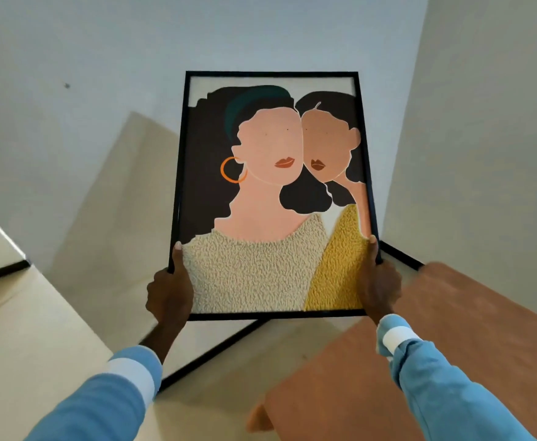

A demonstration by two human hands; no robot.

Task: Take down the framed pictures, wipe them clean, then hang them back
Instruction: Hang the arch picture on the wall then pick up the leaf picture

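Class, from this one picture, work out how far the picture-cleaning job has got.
Done: the framed picture is off the wall. In hand: the left hand and right hand grip its lower side edges. Left: hanging it back. No cloth shows, so whether it was wiped cannot be told.

Framed picture (270,192): thin black frame, portrait format, upright, front facing camera, top edge tipped away. Artwork: 2 faceless figures, dark hair, heads touching. Left figure: peach skin, teal headband, orange hoop earring, cream textured top. Right figure: browner skin, mustard-yellow textured top, partly behind the first. Picture held up by lower corners: left hand (170,291) grips lower left edge, right hand (380,281) grips lower right edge, both thumbs on front. Contact with wall behind: cannot tell
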